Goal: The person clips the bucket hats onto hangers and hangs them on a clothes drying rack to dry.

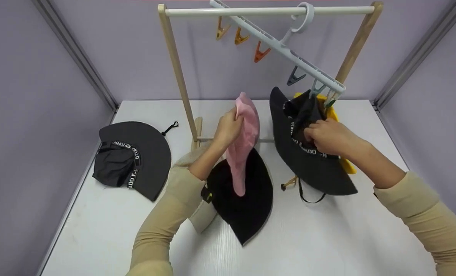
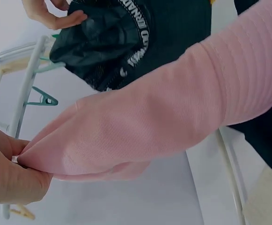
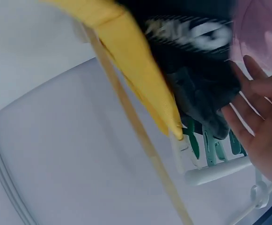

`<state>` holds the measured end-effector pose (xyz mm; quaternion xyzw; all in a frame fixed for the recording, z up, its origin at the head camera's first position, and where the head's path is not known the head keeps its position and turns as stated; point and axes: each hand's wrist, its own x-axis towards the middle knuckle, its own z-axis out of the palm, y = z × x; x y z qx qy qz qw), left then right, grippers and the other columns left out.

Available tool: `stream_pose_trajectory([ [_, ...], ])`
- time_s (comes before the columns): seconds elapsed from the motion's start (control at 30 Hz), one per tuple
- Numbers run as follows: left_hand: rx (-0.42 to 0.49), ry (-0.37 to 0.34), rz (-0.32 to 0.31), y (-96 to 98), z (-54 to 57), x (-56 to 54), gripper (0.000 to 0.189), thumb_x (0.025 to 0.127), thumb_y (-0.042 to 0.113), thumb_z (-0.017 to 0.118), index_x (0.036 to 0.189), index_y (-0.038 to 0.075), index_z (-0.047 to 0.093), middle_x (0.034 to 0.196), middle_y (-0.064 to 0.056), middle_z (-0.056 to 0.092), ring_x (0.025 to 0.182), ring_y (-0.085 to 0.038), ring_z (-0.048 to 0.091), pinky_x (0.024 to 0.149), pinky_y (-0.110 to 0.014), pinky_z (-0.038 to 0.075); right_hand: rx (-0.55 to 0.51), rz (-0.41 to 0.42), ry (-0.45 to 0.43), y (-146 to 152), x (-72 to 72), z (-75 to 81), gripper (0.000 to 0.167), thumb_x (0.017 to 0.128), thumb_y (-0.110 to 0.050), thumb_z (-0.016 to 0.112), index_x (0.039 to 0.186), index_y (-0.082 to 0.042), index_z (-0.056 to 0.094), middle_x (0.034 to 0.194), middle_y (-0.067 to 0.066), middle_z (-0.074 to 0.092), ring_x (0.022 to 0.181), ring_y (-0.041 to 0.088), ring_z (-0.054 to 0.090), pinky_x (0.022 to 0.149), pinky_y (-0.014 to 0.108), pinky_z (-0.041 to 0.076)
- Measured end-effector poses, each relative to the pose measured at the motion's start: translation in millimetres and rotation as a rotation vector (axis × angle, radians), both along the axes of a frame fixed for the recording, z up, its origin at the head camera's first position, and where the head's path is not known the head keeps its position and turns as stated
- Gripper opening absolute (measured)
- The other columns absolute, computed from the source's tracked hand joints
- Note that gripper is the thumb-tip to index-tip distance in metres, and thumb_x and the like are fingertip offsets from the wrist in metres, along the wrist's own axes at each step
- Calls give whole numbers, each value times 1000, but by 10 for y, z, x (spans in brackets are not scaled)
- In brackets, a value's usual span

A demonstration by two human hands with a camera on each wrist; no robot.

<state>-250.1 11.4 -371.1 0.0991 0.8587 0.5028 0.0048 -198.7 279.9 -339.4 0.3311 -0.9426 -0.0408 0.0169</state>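
My left hand (image 1: pixel 229 128) pinches a pink bucket hat (image 1: pixel 247 128) by the top of its crown. In the left wrist view the pink hat (image 2: pixel 154 112) stretches away from the thumb and fingers, its stitched brim at the far end. A black hat with white lettering (image 1: pixel 306 161) hangs from a clip at the low end of the hanger (image 1: pixel 285 50). My right hand (image 1: pixel 329 136) is at that black hat's crown. The right wrist view shows its fingers (image 3: pixel 250 115) spread and fairly straight beside the dark cloth. Behind the black hat hangs a yellow hat (image 3: pixel 131 61).
The white hanger hooks over a rack's rail (image 1: pixel 231 11), with several coloured clips, including an orange clip (image 1: pixel 261 51). On the white table (image 1: pixel 327 237) lie a dark grey lettered hat (image 1: pixel 147 153) at left, and a black hat (image 1: pixel 247 218) over a beige hat (image 1: pixel 203 218).
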Motion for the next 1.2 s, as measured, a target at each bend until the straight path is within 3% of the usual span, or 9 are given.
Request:
stream_pose_trajectory([
  [0.17,-8,0,-19,157,-11,25,25,96,10,43,112,-3,58,99,-15,61,81,-19,52,74,-31,45,-172,-161,-63,7,-132,-11,16,85,-2,53,99,3,58,94,17,59,85,33,55,76,46,44],
  [0.33,-19,-2,-26,328,-3,33,27,97,12,42,116,-2,56,97,-13,60,78,-18,51,69,-29,44,-680,-401,-290,-157,-402,50,41,92,-9,50,128,7,38,125,23,46,110,34,48,91,44,38],
  [0.43,-25,3,-32,415,-2,31,28,98,13,42,118,-1,54,95,-13,60,77,-19,52,67,-27,44,-1089,-564,-440,-290,-577,105,54,93,-11,47,139,5,23,138,22,33,121,31,39,97,35,34],
  [0.5,-25,10,-35,462,-7,25,29,98,14,42,120,-1,53,98,-14,60,78,-20,53,67,-27,44,-1441,-645,-551,-366,-683,135,56,94,-11,46,141,4,18,141,20,28,125,27,35,100,30,30],
  [0.63,-24,-11,-31,524,-26,25,35,98,15,42,129,-2,45,113,-16,58,87,-21,55,71,-27,45,-2223,-673,-684,-503,-872,164,32,95,-8,48,124,0,39,138,16,34,127,24,34,101,28,27],
  [0.7,-25,-30,-25,544,-38,30,38,99,16,41,132,-2,41,119,-17,56,91,-22,56,73,-28,45,-2458,-665,-671,-568,-944,164,18,95,-11,49,110,-1,45,134,14,40,126,22,35,102,27,26],
  [0.77,-32,-38,-16,559,-55,36,38,99,16,41,132,-3,40,120,-18,56,95,-22,57,75,-29,45,-2574,-659,-637,-628,-1004,144,18,94,-13,50,107,0,48,133,14,43,126,22,35,102,27,25],
  [0.93,-24,-15,1,582,-88,37,32,97,14,44,123,-4,42,111,-19,59,89,-23,57,73,-30,45,-2691,-576,-536,-705,-1102,51,26,97,-15,45,113,3,53,123,16,52,120,22,43,100,27,28],
  [1.2,-21,-22,-36,604,-118,33,31,97,14,42,122,-4,42,110,-19,59,83,-19,53,75,-31,44,-2749,-161,-453,-642,-1130,-210,23,100,-8,34,101,9,50,104,22,58,103,32,53,93,33,37],
])
